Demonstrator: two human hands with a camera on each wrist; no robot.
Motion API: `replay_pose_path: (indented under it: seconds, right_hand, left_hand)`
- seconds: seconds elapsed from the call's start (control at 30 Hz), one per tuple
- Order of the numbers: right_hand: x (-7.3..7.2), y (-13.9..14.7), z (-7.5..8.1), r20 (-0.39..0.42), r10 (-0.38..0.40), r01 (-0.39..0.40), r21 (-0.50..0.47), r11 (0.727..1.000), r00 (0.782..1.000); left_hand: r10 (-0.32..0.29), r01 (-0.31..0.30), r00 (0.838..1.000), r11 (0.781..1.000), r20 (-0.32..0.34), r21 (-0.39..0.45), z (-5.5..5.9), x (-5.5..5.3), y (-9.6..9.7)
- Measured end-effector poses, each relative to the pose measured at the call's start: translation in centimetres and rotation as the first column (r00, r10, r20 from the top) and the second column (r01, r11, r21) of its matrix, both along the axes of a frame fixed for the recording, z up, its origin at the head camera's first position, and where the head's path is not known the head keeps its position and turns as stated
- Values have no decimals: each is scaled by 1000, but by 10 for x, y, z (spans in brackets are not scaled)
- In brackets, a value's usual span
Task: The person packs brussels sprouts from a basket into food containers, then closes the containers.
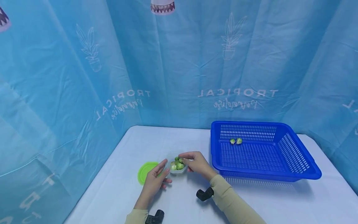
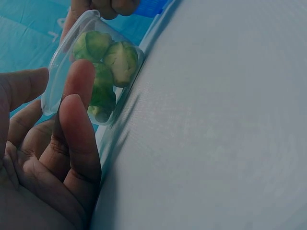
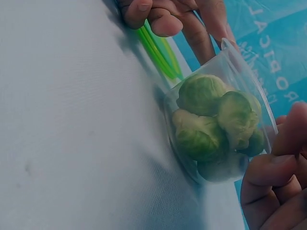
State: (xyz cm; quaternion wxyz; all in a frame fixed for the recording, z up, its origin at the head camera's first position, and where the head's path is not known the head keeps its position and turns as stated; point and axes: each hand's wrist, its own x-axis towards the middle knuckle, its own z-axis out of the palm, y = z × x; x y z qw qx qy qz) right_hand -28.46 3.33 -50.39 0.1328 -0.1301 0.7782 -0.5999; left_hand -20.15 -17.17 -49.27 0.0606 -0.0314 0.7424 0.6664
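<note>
Clear plastic container (image 1: pixel 178 171), loaded with Brussels sprouts (image 1: pixel 180 166), stands on the white table (image 1: pixel 181 199) between the two hands. Left hand (image 1: pixel 153 183) is at its left side, fingers loosely extended, not gripping. Right hand (image 1: pixel 198 163) is at the right rim, fingers bent; whether they pinch anything cannot be told. Green lid (image 1: pixel 144 172) lies left, partly behind the left hand; blue basket (image 1: pixel 268 175), right, contains two sprouts (image 1: pixel 239 141).

Both arms (image 1: pixel 237 202), sleeved to the wrists, reach forward, the hands near each other. The left hand (image 1: pixel 154 179) turns its palm inward, fingers extended, thumb apart. The right hand (image 1: pixel 198 163) angles leftward, fingers bent, thumb beneath forefinger.
</note>
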Motion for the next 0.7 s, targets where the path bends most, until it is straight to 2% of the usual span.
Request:
replay_pose_path:
  seconds: [0.1,0.33,0.7]
  right_hand:
    - [2,0,3,-2,0,0,-4,1000,1000]
    - [2,1,1,23,1,-1,1,1000,1000]
    - [9,3,9,-30,52,-52,-3,999,998]
  left_hand:
    - [-2,2,1000,1000,5,-6,-2,-2,0]
    - [24,-24,1000,1000,-9,-3,-25,-12,-4]
    - [52,-52,999,998,-6,-25,-29,-14,-5]
